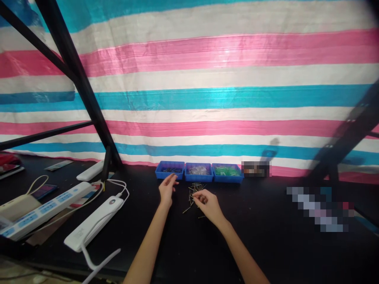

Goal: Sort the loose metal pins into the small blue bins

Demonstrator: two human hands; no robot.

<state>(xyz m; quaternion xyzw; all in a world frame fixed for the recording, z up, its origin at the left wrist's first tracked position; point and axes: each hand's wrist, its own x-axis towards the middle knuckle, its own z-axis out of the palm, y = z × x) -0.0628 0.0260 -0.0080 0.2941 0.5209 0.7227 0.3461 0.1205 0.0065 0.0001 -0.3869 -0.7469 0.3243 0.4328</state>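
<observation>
Left hand (168, 188) half-spread, right hand (208, 202) drawn narrow, metal pieces (196, 186) loose

Loose pile sits at right fingertips and just beyond; looks like the work left. Can't tell if right is gripping one. Left seems to hold nothing, near the left blue tray (160, 175). Trays beyond both hands already hold dark pieces (172, 170), clear pieces (197, 170), green pieces (227, 170). Finished share: can't judge.

The one view looks out from the person's head, forward and down across the table (260, 221) to the striped sheet (222, 94) behind it. It takes in a wide field, leaving the left hand (166, 191) and right hand (209, 203) small, below its centre.
</observation>
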